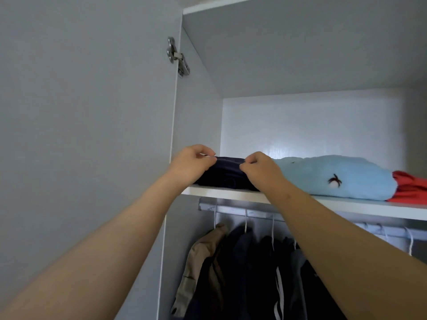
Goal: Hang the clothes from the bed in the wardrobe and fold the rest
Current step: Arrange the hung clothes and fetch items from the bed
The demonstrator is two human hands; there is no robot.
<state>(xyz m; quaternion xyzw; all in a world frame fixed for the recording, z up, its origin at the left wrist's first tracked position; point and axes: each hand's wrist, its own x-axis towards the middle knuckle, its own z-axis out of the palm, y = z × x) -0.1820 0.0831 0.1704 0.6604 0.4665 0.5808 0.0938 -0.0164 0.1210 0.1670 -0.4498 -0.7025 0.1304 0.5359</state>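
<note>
- Item under handling: folded dark garment [227,175], lying at the left end of the wardrobe's upper shelf [231,192], close to the front edge
- Left hand [191,163]: fingers [206,151] curled narrow, tips closed on the garment's top left fold
- Right hand [262,169]: fingers [250,158] likewise curled in, pinching the top right fold; the two hands sit near each other across the pile
- Neighbours on the same shelf: a light blue garment [335,176] just beside the dark one on its right, and a red garment [409,188] beyond that
- Below the shelf: a rail [231,210] carrying hung clothes [242,262]; the hinge [178,57] and open door [80,135] are to the left
- Handling judgement: soft, limp and light cloth, not fragile; it will sag and unfold if lifted by the top layer alone
- Recommended hold: both hands at opposite sides, under or around the whole stack rather than the upper fold, or flat pressure from above to slide it back
- Risk noted: the shelf face looks smooth, so the pile may slide forward off the edge; a push to the right would crowd the blue garment
</note>
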